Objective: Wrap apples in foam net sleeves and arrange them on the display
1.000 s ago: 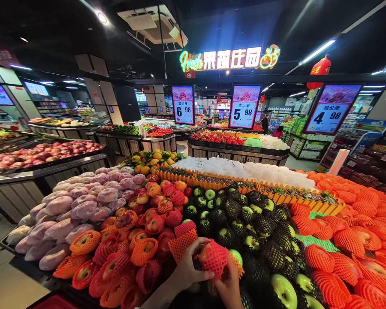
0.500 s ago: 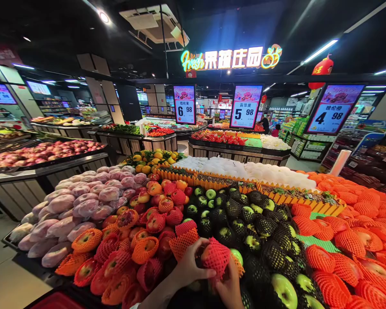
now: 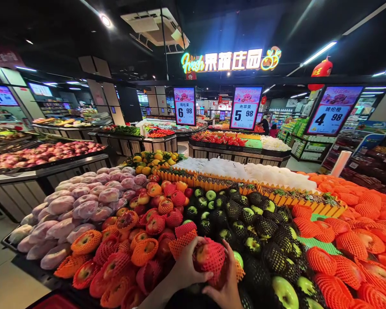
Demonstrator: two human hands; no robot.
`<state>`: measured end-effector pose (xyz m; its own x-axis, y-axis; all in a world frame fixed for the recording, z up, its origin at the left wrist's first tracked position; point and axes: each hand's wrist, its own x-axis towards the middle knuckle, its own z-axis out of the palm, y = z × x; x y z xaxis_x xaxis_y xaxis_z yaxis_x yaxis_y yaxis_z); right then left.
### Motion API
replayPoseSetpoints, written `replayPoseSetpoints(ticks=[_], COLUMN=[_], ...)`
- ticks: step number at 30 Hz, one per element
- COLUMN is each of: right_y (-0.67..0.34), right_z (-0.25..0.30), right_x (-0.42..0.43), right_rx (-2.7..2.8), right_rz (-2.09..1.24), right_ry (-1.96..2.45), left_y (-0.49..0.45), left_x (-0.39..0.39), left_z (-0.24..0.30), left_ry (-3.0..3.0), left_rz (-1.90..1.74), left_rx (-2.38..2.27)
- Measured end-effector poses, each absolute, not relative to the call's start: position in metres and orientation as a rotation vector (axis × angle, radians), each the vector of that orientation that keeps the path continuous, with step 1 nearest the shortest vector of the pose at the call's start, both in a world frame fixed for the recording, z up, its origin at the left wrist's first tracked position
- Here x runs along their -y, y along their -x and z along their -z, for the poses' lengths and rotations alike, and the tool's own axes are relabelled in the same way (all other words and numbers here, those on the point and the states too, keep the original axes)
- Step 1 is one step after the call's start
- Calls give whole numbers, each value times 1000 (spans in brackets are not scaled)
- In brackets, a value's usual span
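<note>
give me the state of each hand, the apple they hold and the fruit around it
left hand: closed around the apple's left side
right hand: cupping the apple from below
red apple: held up, in red foam net
green apples: piled, in black nets

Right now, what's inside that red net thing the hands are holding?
A red apple shows through the top of the red foam net. The left hand and right hand cover its underside, so that part is hidden.
</note>
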<state>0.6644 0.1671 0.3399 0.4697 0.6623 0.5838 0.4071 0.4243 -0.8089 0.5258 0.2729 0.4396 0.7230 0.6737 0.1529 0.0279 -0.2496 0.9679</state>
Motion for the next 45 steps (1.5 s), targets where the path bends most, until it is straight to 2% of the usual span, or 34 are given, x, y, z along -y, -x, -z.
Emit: replayPoseSetpoints(ticks=[4, 16, 25, 35, 45], right_y=[-671, -674, -685, -674, -673], right_z=[-328, -308, -307, -332, -344], right_x=[-169, -167, -165, -170, -168], right_rx=[1227, 1129, 1173, 1183, 1183], right_rz=[-53, -149, 120, 53, -71], right_ry=[1336, 1254, 1375, 1422, 1441], left_y=[-528, -534, -538, -527, -433], left_x=[-264, -267, -255, -273, -391], left_z=[-448, -428, -445, -435, -470], left_ry=[-1895, -1787, -1788, -1665, -1657], left_rz=[-585, -558, -449, -730, -1335], left_rx=[-560, -505, -602, -736, -1316])
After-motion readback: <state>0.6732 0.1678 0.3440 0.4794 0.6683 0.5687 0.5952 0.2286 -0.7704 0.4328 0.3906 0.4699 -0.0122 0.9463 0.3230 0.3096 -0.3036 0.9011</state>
